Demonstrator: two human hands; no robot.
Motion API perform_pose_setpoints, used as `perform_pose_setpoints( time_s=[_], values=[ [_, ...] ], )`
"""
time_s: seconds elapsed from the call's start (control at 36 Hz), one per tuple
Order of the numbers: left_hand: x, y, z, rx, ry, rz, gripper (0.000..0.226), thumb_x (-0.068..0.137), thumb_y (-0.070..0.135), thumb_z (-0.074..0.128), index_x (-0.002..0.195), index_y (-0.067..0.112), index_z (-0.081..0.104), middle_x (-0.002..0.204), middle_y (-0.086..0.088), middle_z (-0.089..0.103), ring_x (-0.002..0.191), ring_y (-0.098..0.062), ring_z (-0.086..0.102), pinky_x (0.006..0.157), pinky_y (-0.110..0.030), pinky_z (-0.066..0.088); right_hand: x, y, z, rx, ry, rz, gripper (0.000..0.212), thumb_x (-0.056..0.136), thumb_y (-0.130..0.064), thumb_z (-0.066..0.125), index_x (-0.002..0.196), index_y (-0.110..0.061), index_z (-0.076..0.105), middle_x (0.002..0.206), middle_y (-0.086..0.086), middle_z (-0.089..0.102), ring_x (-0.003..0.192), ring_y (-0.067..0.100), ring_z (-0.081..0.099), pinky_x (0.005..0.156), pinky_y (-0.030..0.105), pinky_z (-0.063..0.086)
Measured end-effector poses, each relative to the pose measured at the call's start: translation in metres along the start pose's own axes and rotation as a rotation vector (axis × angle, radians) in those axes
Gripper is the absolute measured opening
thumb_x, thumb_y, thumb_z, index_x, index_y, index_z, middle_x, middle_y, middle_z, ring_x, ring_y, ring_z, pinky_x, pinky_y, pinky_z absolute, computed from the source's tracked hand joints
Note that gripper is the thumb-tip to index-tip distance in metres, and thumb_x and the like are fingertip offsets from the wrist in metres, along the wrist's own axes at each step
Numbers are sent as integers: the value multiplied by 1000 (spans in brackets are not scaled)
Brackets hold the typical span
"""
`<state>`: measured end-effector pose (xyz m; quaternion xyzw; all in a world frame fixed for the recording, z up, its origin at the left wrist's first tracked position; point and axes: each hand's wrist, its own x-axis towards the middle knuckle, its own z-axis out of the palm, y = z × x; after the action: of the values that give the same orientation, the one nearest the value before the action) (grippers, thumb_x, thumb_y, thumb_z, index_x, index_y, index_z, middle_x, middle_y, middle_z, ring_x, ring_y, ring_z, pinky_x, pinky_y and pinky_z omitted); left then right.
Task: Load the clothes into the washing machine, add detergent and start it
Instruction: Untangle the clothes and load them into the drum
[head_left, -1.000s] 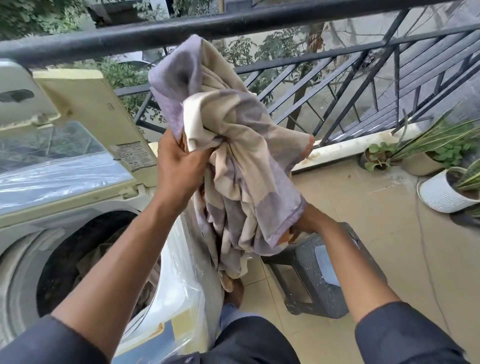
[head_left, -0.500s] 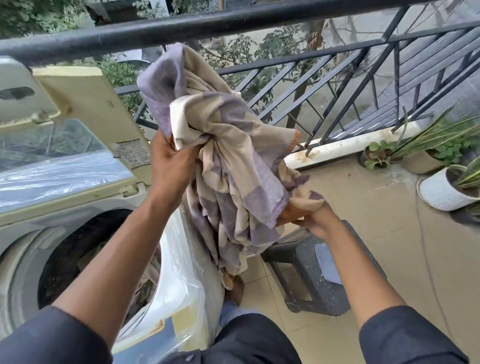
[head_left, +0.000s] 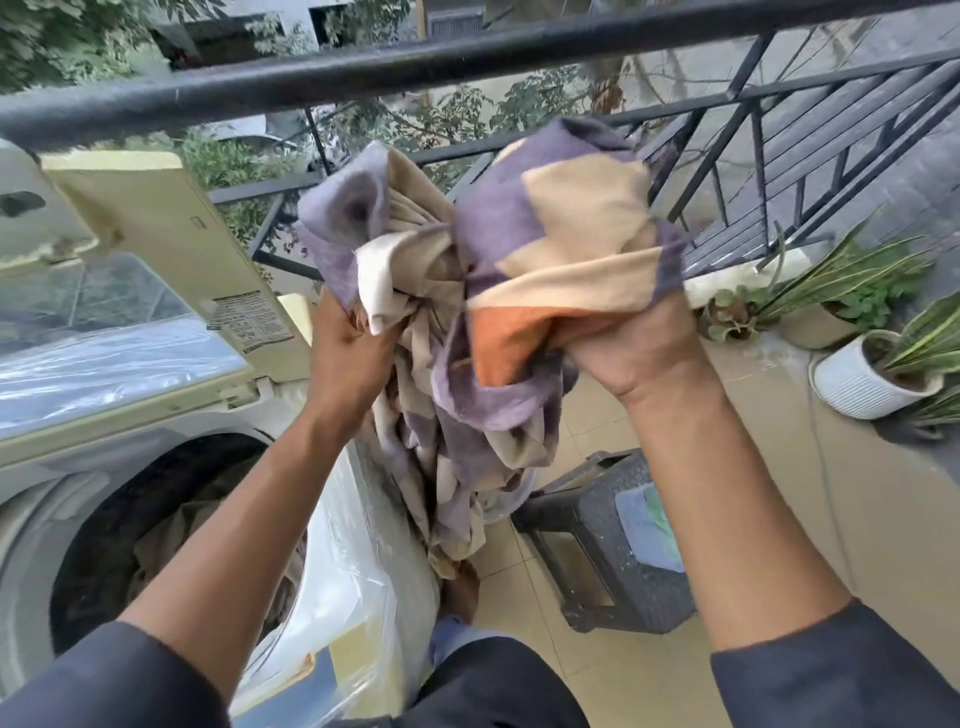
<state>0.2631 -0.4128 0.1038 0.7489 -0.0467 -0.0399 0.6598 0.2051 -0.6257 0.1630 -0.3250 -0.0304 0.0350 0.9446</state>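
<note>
- Right hand: has risen from low beside the stool to the level of the left hand; its fingers are clenched round a bunched fold of the cloth, the orange patch just above the knuckles.
- Left hand: holds much the same place as before, at the right edge of the washing machine, fingers grasping the cloth's other gathered end.
- Cloth: the purple, cream and orange fabric, earlier draped long between the hands, is now bundled high between them; its tail hangs down along the machine's right side, toward the floor.
- Washing machine: lid raised as before; drum open, with dark laundry inside, hard to make out.
- Hidden or cut off: the fingertips of both hands are buried in fabric; the cloth's lower end merges with a foot below it; the machine's left part leaves the frame.
- Surroundings: grey stool on the floor tiles, potted plants at the floor's right edge, railing across the top.
</note>
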Motion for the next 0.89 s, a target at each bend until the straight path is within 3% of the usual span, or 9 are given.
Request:
perform_pose_setpoints(
  time_s=[0.08, 0.17, 0.31, 0.42, 0.56, 0.64, 0.72, 0.81, 0.89],
  values=[
    [1, -1, 0, -82, -41, -46, 29, 93, 9, 67, 122, 8, 66, 97, 4, 77, 84, -5, 71, 72, -22, 58, 7, 20, 19, -94, 49, 39, 55, 61, -48, 97, 101, -13, 83, 106, 7, 79, 99, 21, 76, 91, 35, 61],
    [3, 0, -8, -157, -220, -88, 32, 76, 3, 62, 108, 2, 61, 78, 4, 70, 64, -12, 62, 56, -26, 47, 10, 37, 32, -238, 131, 53, 38, 104, -38, 50, 115, -12, 76, 116, 7, 76, 110, 19, 72, 100, 35, 56],
    [-8, 1, -7, -164, -483, -73, 75, 69, 9, 77, 139, 14, 49, 116, 1, 73, 100, -10, 73, 76, -17, 59, 10, 49, 40, -553, 155, 77, 30, 96, -26, 60, 120, -9, 65, 108, -1, 75, 107, 14, 68, 107, 37, 52],
    [-14, 2, 9, -46, -369, -86, 71, 58, 18, 94, 120, 24, 61, 101, 16, 79, 100, -2, 73, 90, -24, 60, 8, 44, 39, -644, 111, 108, 39, 90, -25, 60, 124, -8, 67, 118, 19, 70, 113, 23, 63, 111, 52, 46],
    [-15, 0, 25, 96, -227, -10, 73, 63, 31, 104, 125, 17, 67, 111, 8, 79, 108, -9, 75, 96, -38, 62, 0, 34, 26, -398, 72, 132, 30, 89, -17, 53, 95, -10, 81, 101, 4, 77, 98, 14, 72, 94, 28, 57],
    [-11, -8, 33, 256, -66, -6, 72, 71, 52, 87, 128, 19, 57, 112, 4, 71, 103, -13, 70, 90, -47, 61, -2, 26, 24, -465, 3, 190, 44, 88, -8, 42, 117, 9, 69, 111, 29, 69, 105, 28, 63, 96, 39, 52],
    [-12, -7, 38, 299, 27, -32, 67, 73, 55, 76, 126, 19, 55, 107, 5, 70, 97, -16, 69, 83, -45, 60, -3, 21, 16, -540, 24, 255, 50, 92, -5, 34, 130, -1, 65, 115, 24, 72, 107, 31, 68, 91, 39, 58],
    [-12, -6, 43, 272, 73, -26, 56, 82, 41, 81, 128, 24, 54, 108, 11, 70, 97, -10, 67, 79, -35, 55, -4, 19, 9, -655, -5, 217, 52, 93, -9, 36, 137, 3, 61, 134, 37, 59, 130, 56, 53, 109, 64, 47],
    [-6, -6, 43, 227, 101, -20, 48, 85, 35, 82, 124, 22, 58, 100, 14, 69, 94, -13, 68, 76, -34, 55, -9, 18, 6, -835, -14, 85, 38, 95, -2, 44, 123, -2, 70, 121, 18, 72, 117, 27, 68, 99, 37, 56]
  ],
)
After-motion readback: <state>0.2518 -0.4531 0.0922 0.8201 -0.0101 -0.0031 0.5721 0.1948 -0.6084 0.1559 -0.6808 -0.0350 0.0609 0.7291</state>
